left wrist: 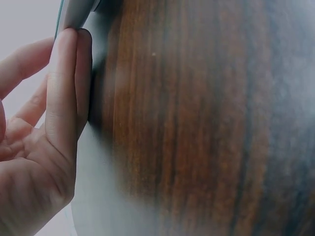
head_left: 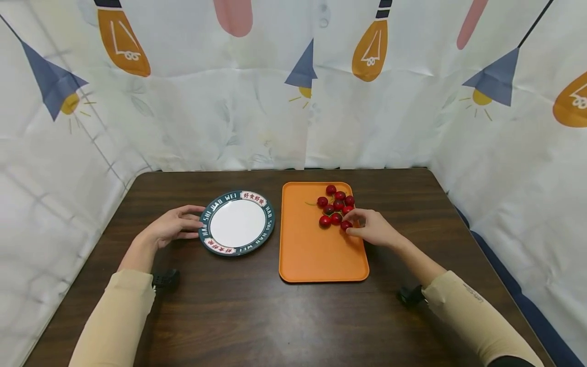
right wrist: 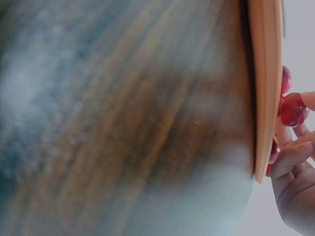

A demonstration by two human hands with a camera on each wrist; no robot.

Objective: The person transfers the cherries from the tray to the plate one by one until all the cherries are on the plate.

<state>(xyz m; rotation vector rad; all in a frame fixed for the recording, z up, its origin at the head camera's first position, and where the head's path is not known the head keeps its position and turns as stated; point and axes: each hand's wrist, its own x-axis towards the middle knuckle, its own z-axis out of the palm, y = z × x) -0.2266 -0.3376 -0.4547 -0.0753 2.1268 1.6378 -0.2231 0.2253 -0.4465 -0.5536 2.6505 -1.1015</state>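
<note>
A round white plate [head_left: 237, 223] with a dark green lettered rim lies on the left side of the table. My left hand [head_left: 178, 226] is at its left edge, fingers extended and fingertips touching the rim; the left wrist view shows those fingers [left wrist: 61, 88] against the plate's edge. To the right, an orange tray [head_left: 321, 260] carries a cluster of red cherries [head_left: 338, 205], some with stems. Over the tray's right edge, my right hand [head_left: 370, 227] pinches one cherry [right wrist: 294, 109] between thumb and finger, close beside the others.
Both items sit on a dark wood-grain table [head_left: 220, 306], the plate a short gap left of the tray. Behind and at both sides hangs a white curtain [head_left: 257, 117] printed with lamps and bulbs.
</note>
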